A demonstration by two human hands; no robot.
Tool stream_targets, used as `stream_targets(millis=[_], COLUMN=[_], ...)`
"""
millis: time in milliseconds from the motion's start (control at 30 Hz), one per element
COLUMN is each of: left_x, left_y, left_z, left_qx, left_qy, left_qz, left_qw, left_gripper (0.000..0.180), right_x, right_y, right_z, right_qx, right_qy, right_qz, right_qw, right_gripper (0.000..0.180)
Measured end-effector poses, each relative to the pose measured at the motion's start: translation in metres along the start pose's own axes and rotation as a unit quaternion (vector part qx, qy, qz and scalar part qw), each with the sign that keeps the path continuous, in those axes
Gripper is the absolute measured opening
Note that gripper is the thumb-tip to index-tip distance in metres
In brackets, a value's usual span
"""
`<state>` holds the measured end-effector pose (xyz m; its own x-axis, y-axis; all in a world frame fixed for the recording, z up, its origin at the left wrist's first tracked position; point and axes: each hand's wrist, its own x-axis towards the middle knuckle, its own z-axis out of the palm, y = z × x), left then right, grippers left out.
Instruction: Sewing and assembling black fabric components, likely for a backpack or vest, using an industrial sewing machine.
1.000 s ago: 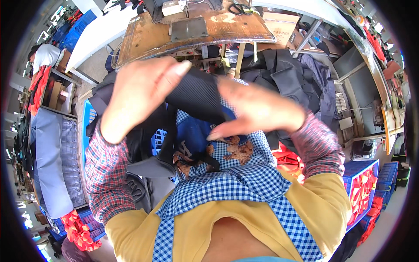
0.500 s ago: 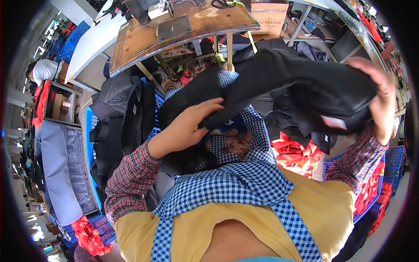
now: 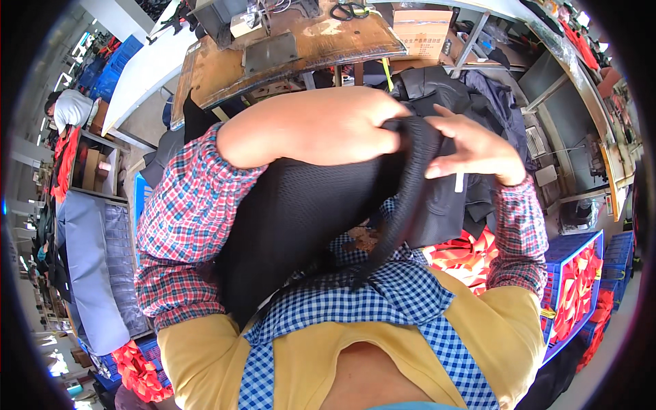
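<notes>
A large black fabric piece [image 3: 301,212] with a mesh-like texture hangs over my lap, its edge folded or curled up. My left hand [image 3: 342,128] reaches across above it and is closed on that folded edge. Opposite, my right hand [image 3: 475,145] has thumb and fingers at the same edge, gripping it; the fingertips are partly hidden. Below the cloth shows a blue-and-white checked apron [image 3: 342,294]. Just beyond my right hand lie more black pieces [image 3: 437,212] with a small white label.
A worn wooden table [image 3: 328,41] stands ahead, with black-handled scissors [image 3: 349,11] on it. Behind it sits a cardboard box [image 3: 420,34]. Red strips [image 3: 465,251] lie at the right, near a blue crate [image 3: 547,273]. Grey sheets [image 3: 89,266] hang at the left.
My left hand has moved up and right across the fabric. My right hand has come inward from the far right, and the black piece is turned, now showing its mesh side.
</notes>
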<state>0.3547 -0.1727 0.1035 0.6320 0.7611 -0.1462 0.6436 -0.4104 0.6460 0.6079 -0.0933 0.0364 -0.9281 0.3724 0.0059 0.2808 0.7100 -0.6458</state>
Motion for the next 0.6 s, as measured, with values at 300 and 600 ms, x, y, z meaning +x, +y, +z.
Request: stream_targets(millis=[300, 600], left_x=[-0.039, -0.011], left_y=[-0.079, -0.101], left_z=[0.016, 0.042], left_qx=[0.054, -0.044], left_qy=[0.018, 0.097], left_qz=[-0.090, 0.027], left_qw=[0.994, 0.994], left_gripper=[0.061, 0.037], right_x=[-0.006, -0.024], right_y=[0.042, 0.077], right_z=[0.014, 0.016], right_qx=[-0.045, 0.507], right_qy=[0.056, 0.269], right_qz=[-0.054, 0.048], right_qw=[0.996, 0.817], right_gripper=[0.034, 0.024])
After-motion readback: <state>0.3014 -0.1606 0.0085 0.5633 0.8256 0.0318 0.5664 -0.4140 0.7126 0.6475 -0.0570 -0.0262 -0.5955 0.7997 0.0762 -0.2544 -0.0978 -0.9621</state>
